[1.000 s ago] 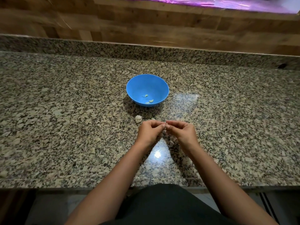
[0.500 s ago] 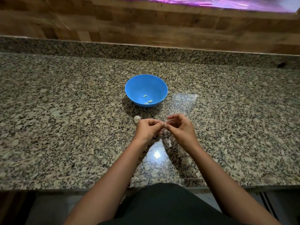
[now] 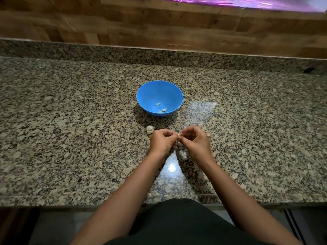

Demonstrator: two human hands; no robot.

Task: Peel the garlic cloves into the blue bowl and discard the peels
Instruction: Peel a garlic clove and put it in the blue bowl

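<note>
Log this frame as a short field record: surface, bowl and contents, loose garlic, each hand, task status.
surface: speckled granite counter, wooden wall behind
bowl: blue bowl, upright, beyond the hands
bowl contents: three peeled cloves near the bottom
loose garlic: part of a garlic bulb on the counter, just left of the left hand
left hand: left hand pinching a small garlic clove
right hand: right hand fingertips at the same clove
peels: pale scraps on the counter under the hands, blurred
task status: peeling under way, clove not yet in bowl
</note>
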